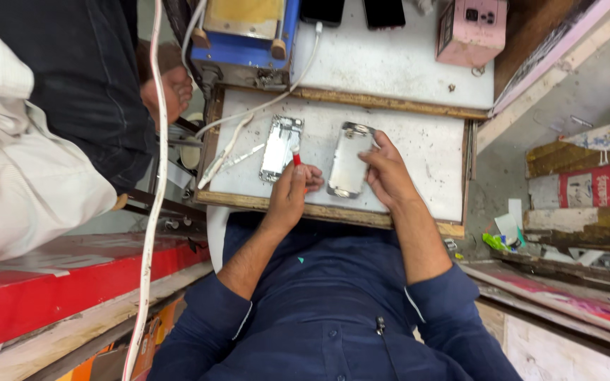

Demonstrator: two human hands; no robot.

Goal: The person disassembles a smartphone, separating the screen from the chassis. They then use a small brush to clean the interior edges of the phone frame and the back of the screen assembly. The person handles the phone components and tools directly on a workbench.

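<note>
My left hand (289, 194) grips a small red-handled tool (296, 160), its tip pointing at the white work board (425, 152). My right hand (384, 169) rests on the right edge of a silver phone back housing (347, 161) lying flat on the board, fingers curled over its side. A second opened phone frame (281, 147) with exposed parts lies just left of the tool, apart from both hands.
A blue machine (248, 35), two dark phones (323, 10) and a pink box (471, 29) sit beyond the board. White cables (151, 212) run along the left. Another person's bare foot (172, 88) and white sleeve (15, 169) are at the left. Cardboard clutter (587, 190) lies right.
</note>
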